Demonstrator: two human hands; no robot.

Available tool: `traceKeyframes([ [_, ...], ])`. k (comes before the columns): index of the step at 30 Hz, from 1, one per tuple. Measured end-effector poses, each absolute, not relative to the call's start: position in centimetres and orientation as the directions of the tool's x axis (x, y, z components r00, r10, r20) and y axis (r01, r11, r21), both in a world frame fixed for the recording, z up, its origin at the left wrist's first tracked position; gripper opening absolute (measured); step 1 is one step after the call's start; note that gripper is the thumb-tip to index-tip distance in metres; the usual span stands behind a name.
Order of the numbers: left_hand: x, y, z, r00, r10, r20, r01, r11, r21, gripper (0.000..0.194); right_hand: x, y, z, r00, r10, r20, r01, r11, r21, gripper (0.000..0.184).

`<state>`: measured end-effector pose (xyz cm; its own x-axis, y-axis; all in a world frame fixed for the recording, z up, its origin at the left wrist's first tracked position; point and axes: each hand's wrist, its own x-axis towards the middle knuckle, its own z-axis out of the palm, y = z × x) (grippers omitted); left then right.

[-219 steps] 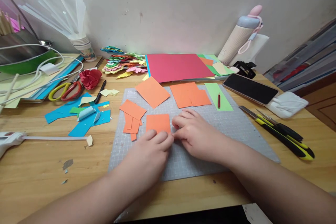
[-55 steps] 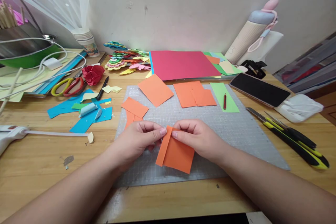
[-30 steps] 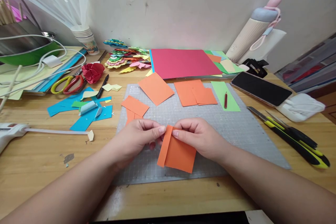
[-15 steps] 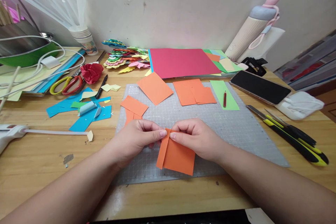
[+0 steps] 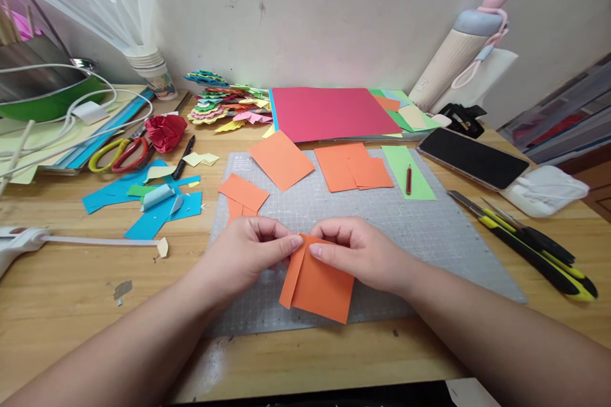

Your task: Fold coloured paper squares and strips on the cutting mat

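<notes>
A piece of orange paper is showing a plain, matte face, roughly square, with a narrow folded band running down its left side and a dark line marking where the band is meeting the wider panel; the whole piece is tilting slightly. Beneath it, a grey gridded cutting mat is covering the middle of a wooden table. Near the mat's far edge, an orange square is lying turned on its corner, and a green strip is carrying a small dark red pencil by the far right corner. Orange offcuts are lying at the mat's left edge. Blue scraps, scissors and a glue gun are occupying the table's left side, while a phone and a yellow-and-black utility knife are resting toward its right edge. Along the table's far edge, a red sheet is lying before a pale, marked wall, and a cream bottle is leaning there. The orange paper is sitting between the hands, over the mat's near edge: the left hand is pinching the top of the band, and the right hand is gripping the panel's upper edge, its thumb lying on the face.
</notes>
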<state>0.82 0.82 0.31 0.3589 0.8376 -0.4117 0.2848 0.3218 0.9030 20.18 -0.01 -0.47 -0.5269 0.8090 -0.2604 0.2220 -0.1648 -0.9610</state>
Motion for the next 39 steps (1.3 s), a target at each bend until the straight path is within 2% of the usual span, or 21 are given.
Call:
traceKeyframes([
  [3,0.8,0.7,0.5,0.356,0.841,-0.408,0.342,0.289,0.894,0.026,20.2,0.0,-0.3,-0.525,0.811,-0.260,0.204,-0.176,-0.963,0.019],
  [8,1.0,0.5,0.7,0.350,0.857,-0.379,0.447,0.203,0.871,0.028,20.1,-0.1,-0.4,-0.484,0.832,-0.273,0.299,-0.136,-0.945,0.019],
  [15,1.0,0.4,0.8,0.387,0.843,-0.373,0.457,0.176,0.872,0.025,20.0,-0.4,-0.4,-0.512,0.822,-0.249,0.274,-0.118,-0.955,0.025],
  [18,1.0,0.4,0.9,0.441,0.819,-0.368,0.392,0.193,0.900,0.023,20.0,-0.4,-0.4,-0.537,0.811,-0.232,0.210,-0.137,-0.968,0.026],
  [22,1.2,0.4,0.9,0.539,0.792,-0.288,0.265,0.165,0.950,0.023,20.2,-0.2,-0.5,-0.579,0.784,-0.225,0.104,-0.203,-0.974,0.025],
  [26,1.2,0.2,0.8,0.608,0.756,-0.242,0.241,0.115,0.964,0.026,20.2,-0.3,-0.6,-0.622,0.765,-0.167,0.040,-0.182,-0.982,0.023],
  [33,1.2,-0.3,0.3,0.614,0.774,-0.153,0.104,0.113,0.988,0.027,19.8,-0.7,-0.4,-0.633,0.764,-0.122,-0.051,-0.199,-0.979,0.021],
  [39,1.1,0.0,0.3,0.619,0.764,-0.183,0.080,0.171,0.982,0.032,20.1,-0.7,-0.4,-0.576,0.801,-0.161,-0.093,-0.260,-0.961,0.020],
])
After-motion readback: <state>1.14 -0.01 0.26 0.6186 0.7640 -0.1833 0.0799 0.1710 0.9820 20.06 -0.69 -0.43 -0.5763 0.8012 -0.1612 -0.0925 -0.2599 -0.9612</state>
